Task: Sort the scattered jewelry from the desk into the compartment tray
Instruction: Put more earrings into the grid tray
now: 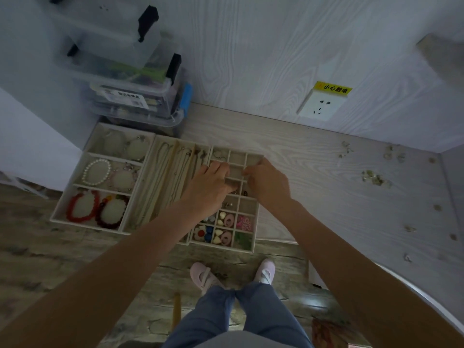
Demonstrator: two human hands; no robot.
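Observation:
A beige grid tray (255, 208) with many small compartments lies on the desk. Its near cells hold colourful earrings and small pieces (227, 229). My left hand (211, 187) and my right hand (267, 179) both reach into its middle cells, fingertips close together and curled down. Whether either hand pinches a piece is hidden by the fingers. Left of it sit a necklace tray (165, 172) with chains and a bracelet tray (75, 182) holding a pearl bracelet (96, 172) and red bead bracelets (82, 209). Small scattered jewelry pieces (374, 177) lie on the desk at the right.
Stacked clear plastic storage boxes (140, 96) stand behind the trays against the wall. A white wall socket (320, 106) with a yellow warning label is on the back panel. More loose pieces (409, 228) dot the desk's right edge. My legs and pink shoes show below the desk edge.

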